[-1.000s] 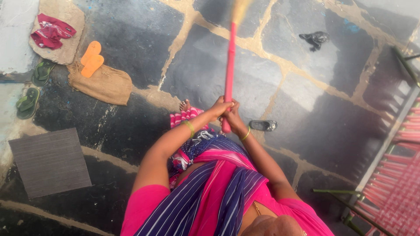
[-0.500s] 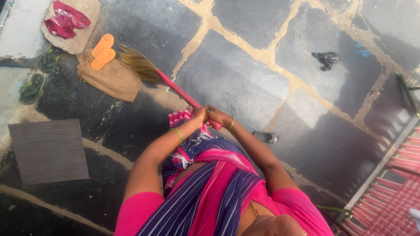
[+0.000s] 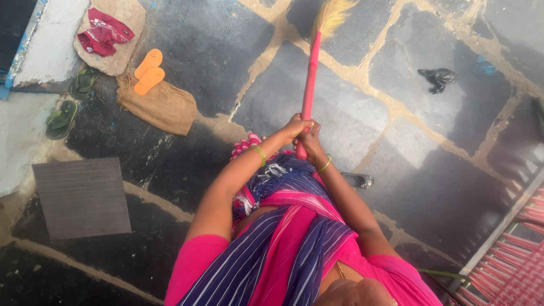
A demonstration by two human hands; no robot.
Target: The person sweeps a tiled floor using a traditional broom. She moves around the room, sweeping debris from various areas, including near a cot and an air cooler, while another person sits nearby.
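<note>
Both my hands grip the low end of a broom with a pink handle (image 3: 309,85). My left hand (image 3: 294,128) and my right hand (image 3: 309,139) are clasped together around it, in front of my striped blue and pink clothing. The handle points straight ahead, and its straw-coloured bristles (image 3: 333,12) touch the dark wet stone floor (image 3: 362,113) near the top edge of the view. One of my feet shows just below the hands, beside the pink cloth hem.
Orange sandals (image 3: 148,71) lie on a brown sack (image 3: 161,105) at upper left, with green sandals (image 3: 71,102) and a red cloth (image 3: 105,33) nearby. A grey mat (image 3: 82,195) lies at left. A black scrap (image 3: 437,78) and a dark object (image 3: 359,180) are at right, a red woven cot (image 3: 513,266) at lower right.
The broom has swung from pointing left toward the sack back to pointing straight ahead. Both hands kept their grip on the handle.
</note>
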